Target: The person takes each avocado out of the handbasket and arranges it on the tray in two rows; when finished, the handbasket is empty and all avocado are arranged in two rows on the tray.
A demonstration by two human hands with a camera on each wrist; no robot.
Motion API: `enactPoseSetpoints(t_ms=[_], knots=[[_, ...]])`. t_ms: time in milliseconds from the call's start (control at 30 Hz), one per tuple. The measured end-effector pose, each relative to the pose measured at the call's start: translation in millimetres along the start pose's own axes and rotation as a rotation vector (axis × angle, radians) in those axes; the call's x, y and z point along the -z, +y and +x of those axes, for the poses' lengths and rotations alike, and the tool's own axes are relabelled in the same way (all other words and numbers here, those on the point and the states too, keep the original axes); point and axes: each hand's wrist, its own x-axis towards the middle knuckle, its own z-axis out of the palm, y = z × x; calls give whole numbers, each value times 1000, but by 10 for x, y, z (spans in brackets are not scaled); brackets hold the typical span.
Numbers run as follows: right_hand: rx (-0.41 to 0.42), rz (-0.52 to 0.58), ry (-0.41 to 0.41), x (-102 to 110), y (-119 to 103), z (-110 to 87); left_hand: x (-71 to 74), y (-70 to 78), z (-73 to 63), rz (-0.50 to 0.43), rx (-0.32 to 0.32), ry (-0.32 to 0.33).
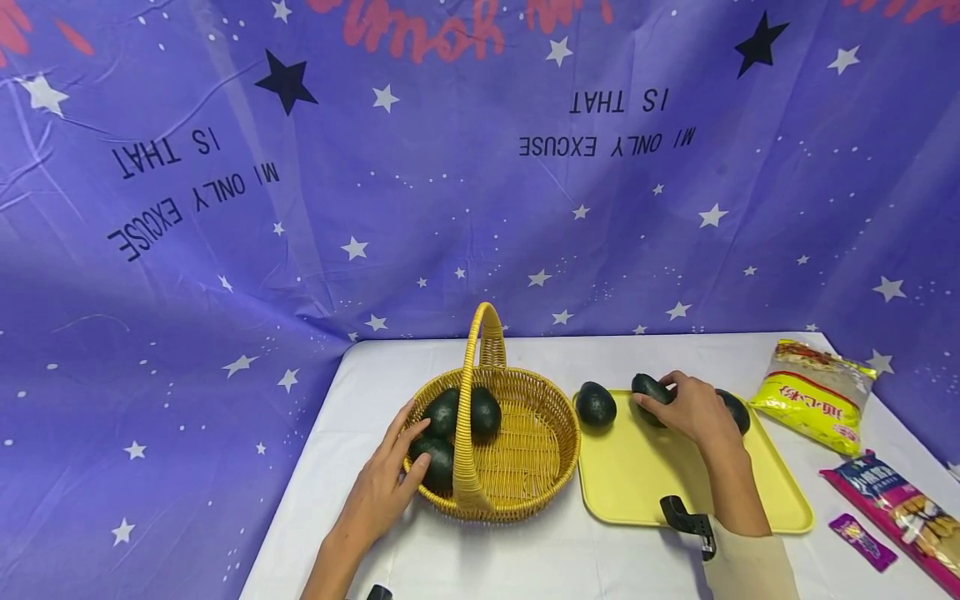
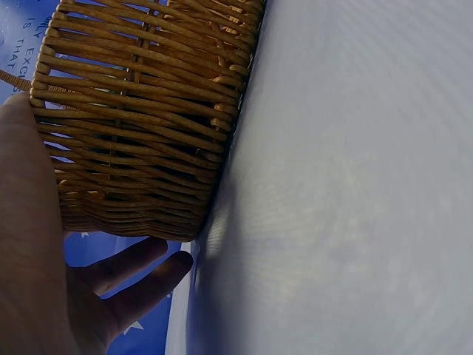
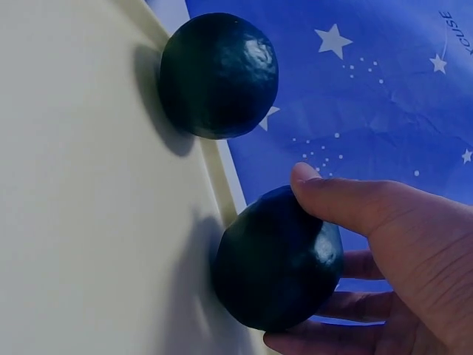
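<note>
Three avocados [image 1: 442, 414] lie in the wicker basket [image 1: 521, 458], between its 8 and 12 o'clock. The left hand [image 1: 381, 482] rests on the rim near 8 o'clock, its grip wide, fingers apart. At the basket's 3 o'clock on the desk [image 1: 525, 567] lies the yellow tray [image 1: 648, 483]; toward its 11 o'clock, the right hand [image 1: 693, 410] has its grip around a fourth avocado [image 3: 273, 262], thumb opposite fingers. Two more avocados [image 1: 596, 405] sit at the tray's 10 and 1 o'clock. Beyond it lie a yellow bag [image 1: 813, 398] at 2 o'clock and a purple sachet [image 1: 862, 542] near 4.
</note>
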Motion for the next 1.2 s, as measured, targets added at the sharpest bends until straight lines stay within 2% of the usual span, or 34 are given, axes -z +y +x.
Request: enactPoseSetpoints(t_ms=[867,1200], knots=[[-3,-73,26,-59,-66,-3,2,-2,-10,10,-4,6],[11,-94,80,3,-140,-54,4,3,-6,1,2,-3]])
